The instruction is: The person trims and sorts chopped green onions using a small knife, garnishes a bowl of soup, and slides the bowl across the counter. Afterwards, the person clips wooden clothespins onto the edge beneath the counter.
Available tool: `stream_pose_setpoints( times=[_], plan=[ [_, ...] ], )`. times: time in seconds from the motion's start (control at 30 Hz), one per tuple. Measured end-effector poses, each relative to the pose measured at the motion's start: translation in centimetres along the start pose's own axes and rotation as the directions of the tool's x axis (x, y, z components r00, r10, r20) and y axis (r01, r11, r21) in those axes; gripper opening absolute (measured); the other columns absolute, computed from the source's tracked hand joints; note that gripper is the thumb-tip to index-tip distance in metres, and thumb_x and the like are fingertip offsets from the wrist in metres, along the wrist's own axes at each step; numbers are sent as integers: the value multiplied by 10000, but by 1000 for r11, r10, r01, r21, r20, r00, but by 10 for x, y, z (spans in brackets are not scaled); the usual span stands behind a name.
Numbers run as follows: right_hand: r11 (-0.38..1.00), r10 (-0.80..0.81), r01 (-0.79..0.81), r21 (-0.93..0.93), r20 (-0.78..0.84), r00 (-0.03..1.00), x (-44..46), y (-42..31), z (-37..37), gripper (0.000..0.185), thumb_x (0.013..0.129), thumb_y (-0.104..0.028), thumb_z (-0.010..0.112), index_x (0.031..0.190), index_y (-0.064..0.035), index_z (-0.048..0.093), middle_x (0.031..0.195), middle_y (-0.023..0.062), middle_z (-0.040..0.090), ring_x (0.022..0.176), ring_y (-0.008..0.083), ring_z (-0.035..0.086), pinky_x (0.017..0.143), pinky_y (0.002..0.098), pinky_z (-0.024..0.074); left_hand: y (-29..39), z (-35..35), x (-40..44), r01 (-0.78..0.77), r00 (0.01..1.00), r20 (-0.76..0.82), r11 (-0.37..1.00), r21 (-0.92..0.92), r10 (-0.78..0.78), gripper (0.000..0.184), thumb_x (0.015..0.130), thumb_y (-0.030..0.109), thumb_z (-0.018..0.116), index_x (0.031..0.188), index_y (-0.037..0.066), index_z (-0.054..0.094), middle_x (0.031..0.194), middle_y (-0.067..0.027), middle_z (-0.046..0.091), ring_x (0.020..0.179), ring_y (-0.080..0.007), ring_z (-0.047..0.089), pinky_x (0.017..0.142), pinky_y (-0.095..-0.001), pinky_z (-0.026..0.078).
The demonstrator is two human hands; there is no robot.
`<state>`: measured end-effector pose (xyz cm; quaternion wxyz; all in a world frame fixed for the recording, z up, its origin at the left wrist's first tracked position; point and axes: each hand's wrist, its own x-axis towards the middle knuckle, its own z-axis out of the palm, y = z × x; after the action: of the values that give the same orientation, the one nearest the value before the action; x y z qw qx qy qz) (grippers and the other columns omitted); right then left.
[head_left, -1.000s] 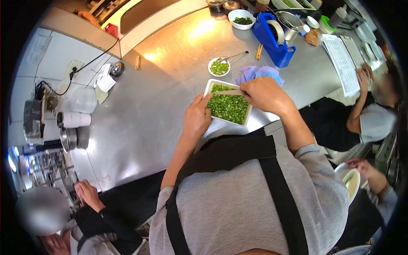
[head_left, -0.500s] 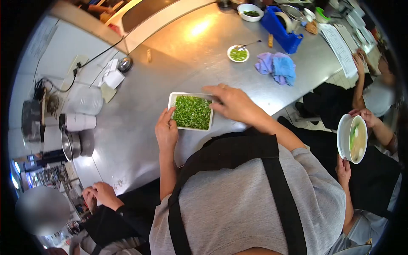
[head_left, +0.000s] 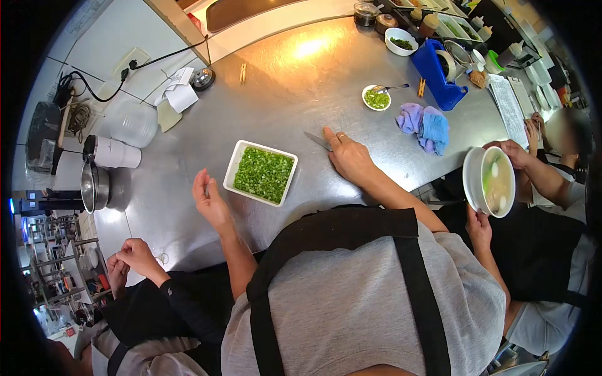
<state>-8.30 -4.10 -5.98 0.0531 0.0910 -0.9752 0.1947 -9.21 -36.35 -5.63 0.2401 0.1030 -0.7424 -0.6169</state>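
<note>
Tray [head_left: 231, 168] of chopped greens [head_left: 263, 173] sits on the counter [head_left: 313, 188] between the hands, touched by neither. Left hand [head_left: 212, 203] is open, fingers loosely bent, just left of it; right hand [head_left: 351, 155] grips the knife [head_left: 318, 140], handle hidden, blade pointing far and left. Handling the knife well probably means keeping the blade low and flat, clear of the left fingers and the tray's rim.

Showing no readable words, numbers, brands or signs anywhere in view, only bearing rows of fine dark print, too small and blurred to make out, on the long white sheet [head_left: 506, 108] lying toward the right end of the surface [head_left: 188, 169].
</note>
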Motion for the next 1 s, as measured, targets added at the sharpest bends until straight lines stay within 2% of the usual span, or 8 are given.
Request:
stream_pose_setpoints(
  times=[0.17, 0.27, 0.4, 0.47, 0.53, 0.67, 0.8, 1.0],
  plan=[
    [999, -25, 27, 40, -57, 998, -2, 2, -5, 626, 775, -132, 613, 1329, -16, 346, 900, 171, 597, 786, 330, 597, 680, 406, 503, -1, 6, -2, -34, 999, -39, 998, -53, 32, 267, 862, 28, 525, 1125, 9, 566, 1178, -77, 499, 1054, -180, 501, 883, -299, 420],
    [997, -39, 41, 63, -41, 998, -2, 3, -4, 635, 778, -135, 610, 1343, -39, 337, 901, 162, 604, 789, 324, 595, 679, 408, 500, 6, 9, -8, -94, 994, 64, 992, 87, 88, 277, 852, 20, 532, 1127, 14, 566, 1161, -67, 511, 1064, -164, 495, 874, -288, 422],
    [999, 0, -1, 51, 5, 1000, 1, -2, -13, 610, 787, -128, 603, 1344, -88, 357, 937, 143, 605, 826, 312, 591, 689, 403, 493, 6, 16, -16, 0, 994, 111, 993, 120, -13, 298, 851, 25, 528, 1147, 18, 564, 1093, -75, 568, 1000, -156, 533, 834, -275, 437],
    [993, -106, 112, 32, -141, 984, 2, -6, -17, 576, 794, -119, 593, 1330, -93, 384, 943, 132, 603, 811, 310, 588, 680, 403, 491, 16, 26, -23, 32, 992, 119, 999, 7, -33, 290, 869, 36, 517, 1152, -6, 565, 1059, -89, 601, 946, -138, 557, 810, -253, 444],
    [979, -168, 190, 79, -228, 959, 3, -18, -33, 475, 751, -82, 603, 1217, -90, 511, 909, 146, 596, 769, 316, 582, 679, 390, 487, 16, 26, -25, -36, 991, 131, 993, 110, 22, 282, 864, 39, 507, 1136, 4, 577, 1026, -113, 608, 927, -188, 576, 808, -290, 447],
    [895, -403, 414, 166, -93, 910, 1, -51, -45, 371, 757, -82, 578, 1121, -149, 596, 845, 130, 557, 743, 305, 570, 702, 391, 475, 22, 25, -25, -112, 980, 180, 978, 178, 79, 263, 864, 38, 493, 1104, 0, 595, 1003, -139, 609, 920, -222, 589, 804, -309, 451],
    [868, -497, 497, -8, -10, 868, -4, -66, -35, 362, 772, -85, 525, 1118, -162, 598, 879, 97, 531, 790, 259, 572, 698, 383, 465, 27, 28, -23, -160, 973, 206, 954, 253, 108, 261, 856, 34, 493, 1088, 10, 609, 982, -147, 610, 892, -237, 597, 787, -319, 462],
    [754, -656, 657, -24, 41, 754, -7, -60, -54, 323, 769, -107, 516, 1077, -134, 611, 894, 92, 536, 849, 228, 561, 732, 347, 459, 24, 32, -20, -228, 959, 234, 922, 314, 157, 251, 853, 50, 498, 1069, 14, 621, 962, -153, 616, 868, -265, 606, 771, -341, 475]
  ],
)
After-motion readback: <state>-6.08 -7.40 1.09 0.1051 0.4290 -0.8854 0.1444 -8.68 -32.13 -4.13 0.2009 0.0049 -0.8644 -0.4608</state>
